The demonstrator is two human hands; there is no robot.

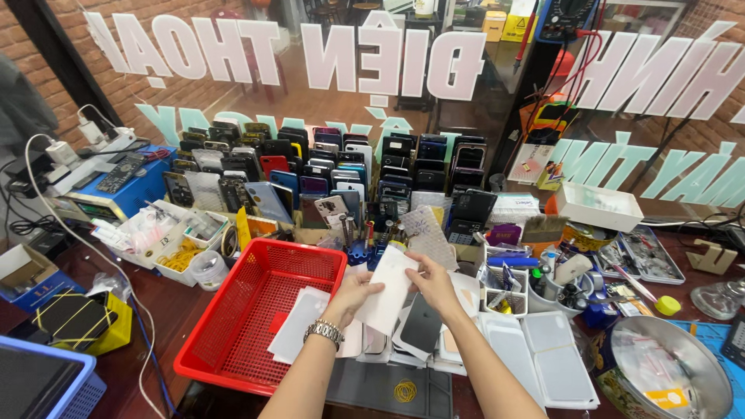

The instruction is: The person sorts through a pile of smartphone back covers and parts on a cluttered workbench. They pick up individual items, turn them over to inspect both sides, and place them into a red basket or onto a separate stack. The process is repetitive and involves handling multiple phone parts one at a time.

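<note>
Far left: a blue crate (46, 384) is sitting at the worktop (155, 318) edge, with a yellow box (81, 322) bound by rubber bands just beside it. Behind them, a blue bench unit (116, 194) is being crossed by white cables (46, 194).

Left of centre: a red basket (256, 310) is resting on the worktop, and a white sheet (299, 322) is lying over its right rim.

Centre: a white sleeve (388, 287) is being held up above a pile of phone backs (419, 334). It is being pinched at its lower left edge by the left hand (349, 299), fingers closed on it, a metal watch (324, 332) being worn on that wrist. Its right edge is being gripped by the right hand (434, 283), fingers curled round it.

Behind: rows of phones (326, 171) are standing upright against the window.

Right: clear trays (543, 357) are lying stacked near the right forearm, a tool caddy (504, 283) is standing behind them, and a metal bowl (667, 365) is sitting far right.
</note>
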